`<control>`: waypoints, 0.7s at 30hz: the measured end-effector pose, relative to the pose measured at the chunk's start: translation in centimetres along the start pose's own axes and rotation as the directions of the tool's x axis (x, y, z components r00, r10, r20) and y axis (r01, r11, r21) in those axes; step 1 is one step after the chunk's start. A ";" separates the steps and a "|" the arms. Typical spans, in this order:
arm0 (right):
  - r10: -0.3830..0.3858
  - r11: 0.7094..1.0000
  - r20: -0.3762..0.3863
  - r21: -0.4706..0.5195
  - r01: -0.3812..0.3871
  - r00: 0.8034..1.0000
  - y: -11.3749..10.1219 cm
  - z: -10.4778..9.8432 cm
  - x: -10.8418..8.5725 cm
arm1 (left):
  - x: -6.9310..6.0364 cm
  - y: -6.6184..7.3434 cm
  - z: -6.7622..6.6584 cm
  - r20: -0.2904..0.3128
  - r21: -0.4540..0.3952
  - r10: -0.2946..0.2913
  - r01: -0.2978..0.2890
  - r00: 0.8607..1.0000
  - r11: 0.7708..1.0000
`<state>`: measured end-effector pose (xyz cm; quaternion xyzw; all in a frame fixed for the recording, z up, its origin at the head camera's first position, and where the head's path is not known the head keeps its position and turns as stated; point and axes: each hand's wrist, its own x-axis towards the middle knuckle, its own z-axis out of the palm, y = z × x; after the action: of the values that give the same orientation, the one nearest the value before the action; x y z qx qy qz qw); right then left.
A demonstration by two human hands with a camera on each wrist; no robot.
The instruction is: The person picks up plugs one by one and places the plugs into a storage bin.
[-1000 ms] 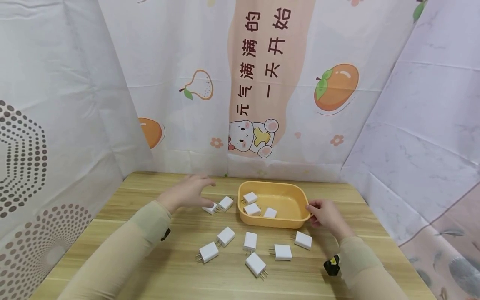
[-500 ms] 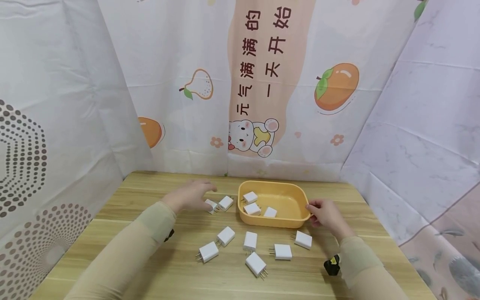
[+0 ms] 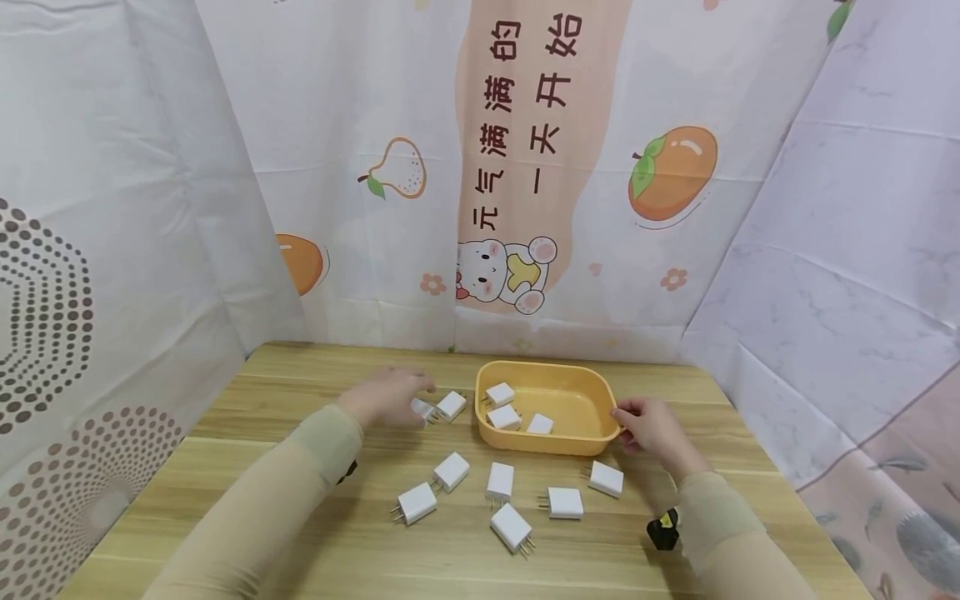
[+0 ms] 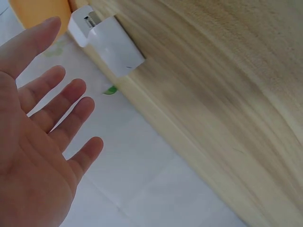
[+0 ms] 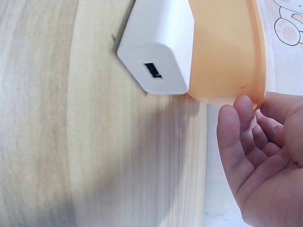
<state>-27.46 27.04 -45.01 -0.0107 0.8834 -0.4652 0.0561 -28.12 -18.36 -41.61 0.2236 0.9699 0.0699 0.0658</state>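
My left hand [image 3: 393,396] hovers at the back left of the table, its fingers spread and holding nothing in the left wrist view. Just beyond its fingertips lies a white charger plug [image 3: 422,408], with a second charger plug [image 3: 452,406] beside it. My right hand [image 3: 651,427] pinches the right end of an orange-yellow plastic basket [image 3: 551,447] between thumb and fingers. Three white charger plugs [image 3: 504,417] lie inside that basket, toward its left. A charger plug [image 5: 158,66] looms large near the basket in the right wrist view.
Several more white charger plugs, such as this one [image 3: 512,528], are scattered on the wooden table [image 3: 600,567] in front of the basket. Patterned cloth curtains [image 3: 360,308] enclose the table at the back and both sides.
My left hand has moved slightly right and lower, nearer the charger plug at the back left. My right hand and the basket have stayed in place.
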 end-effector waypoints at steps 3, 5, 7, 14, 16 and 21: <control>0.002 1.000 0.000 0.002 -0.002 1.000 -0.1 0.0 0.0 | 0.1 -0.1 0.3 -0.003 0.003 0.003 -0.003 1.000 1.000; 0.006 1.000 0.000 0.004 -0.006 1.000 -0.1 0.0 0.0 | 0.2 -0.1 0.4 0.002 -0.006 0.005 -0.005 1.000 1.000; 0.005 1.000 0.001 0.005 -0.005 1.000 -0.1 0.0 0.0 | 0.2 -0.1 0.5 0.013 -0.011 0.005 -0.005 1.000 1.000; 0.010 1.000 -0.004 0.014 -0.010 1.000 -0.2 0.1 0.0 | 0.9 -0.1 1.4 0.040 0.004 -0.007 0.007 0.999 1.000; 0.005 1.000 -0.002 0.007 -0.005 1.000 -0.1 0.1 0.0 | 1.1 -0.2 1.7 0.040 0.006 -0.007 0.007 0.999 1.000; 0.008 1.000 -0.009 0.006 -0.008 1.000 0.0 0.2 -0.1 | 1.6 0.0 2.2 0.047 0.010 -0.019 0.018 0.999 1.000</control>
<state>-27.38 26.87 -45.06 -0.0051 0.8823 -0.4676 0.0539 -29.18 -17.48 -43.91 0.2165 0.9704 0.0595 0.0884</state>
